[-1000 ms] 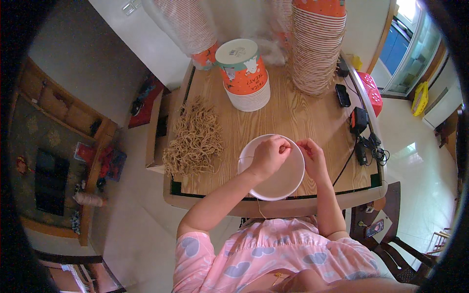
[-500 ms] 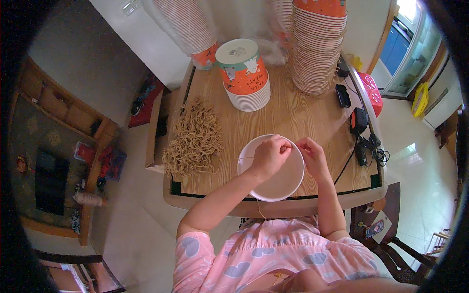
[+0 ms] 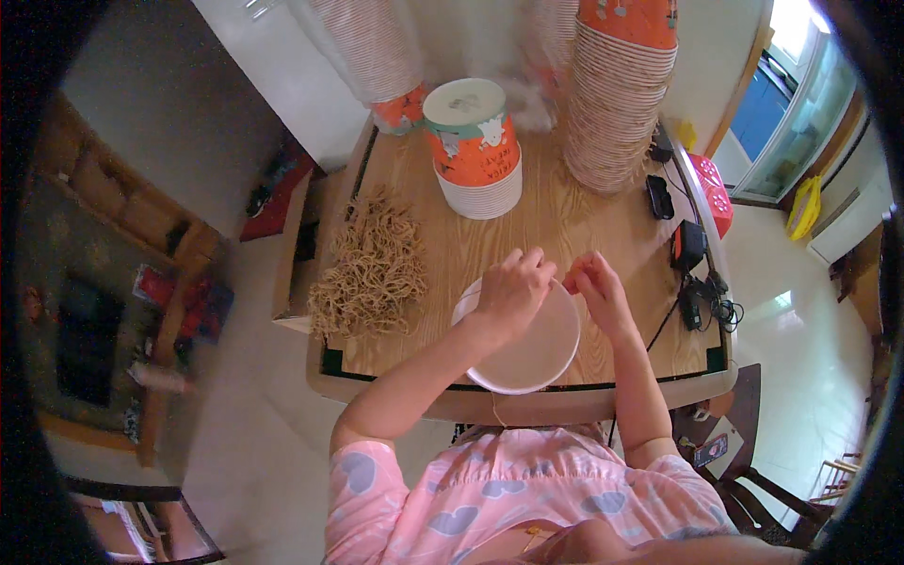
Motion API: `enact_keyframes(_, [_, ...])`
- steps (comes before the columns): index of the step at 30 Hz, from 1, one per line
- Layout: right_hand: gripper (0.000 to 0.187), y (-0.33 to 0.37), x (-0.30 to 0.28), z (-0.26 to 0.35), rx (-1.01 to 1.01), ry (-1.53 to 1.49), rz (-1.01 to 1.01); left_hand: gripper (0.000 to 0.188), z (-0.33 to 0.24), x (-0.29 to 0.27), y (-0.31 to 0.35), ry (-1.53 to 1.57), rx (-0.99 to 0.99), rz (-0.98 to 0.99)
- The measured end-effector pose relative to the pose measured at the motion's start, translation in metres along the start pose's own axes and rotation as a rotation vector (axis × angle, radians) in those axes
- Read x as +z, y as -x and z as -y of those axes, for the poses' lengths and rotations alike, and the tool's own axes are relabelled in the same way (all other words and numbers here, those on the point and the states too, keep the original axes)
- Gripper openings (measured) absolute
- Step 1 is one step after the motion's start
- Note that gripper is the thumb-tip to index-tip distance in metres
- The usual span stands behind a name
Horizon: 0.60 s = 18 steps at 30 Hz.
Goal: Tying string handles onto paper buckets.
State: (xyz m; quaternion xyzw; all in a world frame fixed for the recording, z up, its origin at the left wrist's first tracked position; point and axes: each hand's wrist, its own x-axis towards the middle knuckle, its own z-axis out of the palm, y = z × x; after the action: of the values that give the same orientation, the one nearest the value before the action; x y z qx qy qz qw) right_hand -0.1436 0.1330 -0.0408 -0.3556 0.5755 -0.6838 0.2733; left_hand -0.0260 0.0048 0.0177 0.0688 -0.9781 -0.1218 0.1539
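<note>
Both hands work at one white round lid (image 3: 527,353) that lies flat at the near edge of the wooden table (image 3: 565,226), just in front of the person. Fingers of the left hand (image 3: 509,290) curl down over the far left rim of the lid, so this hand looks closed on it. Close beside it, the right hand (image 3: 599,296) sits at the far right rim with its fingers pinched narrow; I cannot tell if it holds something small or only touches the edge. Most of the lid lies nearer to the person than both hands, and the two hands are about as near to it as each other. Being round, the lid has no long side. To the left on the table is a loose pile of tan rubber bands (image 3: 369,268), well apart from the hands, and the left hand is the nearer one to it. At the far side stands an orange paper cup with a lid (image 3: 471,132) on a short stack. Far right is a tall stack of paper cups (image 3: 620,104).
</note>
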Motion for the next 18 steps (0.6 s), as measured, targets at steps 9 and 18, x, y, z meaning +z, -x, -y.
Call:
enact_keyframes(9, [0.016, 0.008, 0.005, 0.039, -0.151, 0.396, -0.118, 0.024, 0.015, -0.026, 0.011, 0.830, -0.256, -0.124])
enact_keyframes(18, [0.020, 0.014, 0.042, 0.070, -0.226, 0.481, 0.060, 0.019, -0.003, -0.036, 0.018, 1.349, -0.336, -0.060])
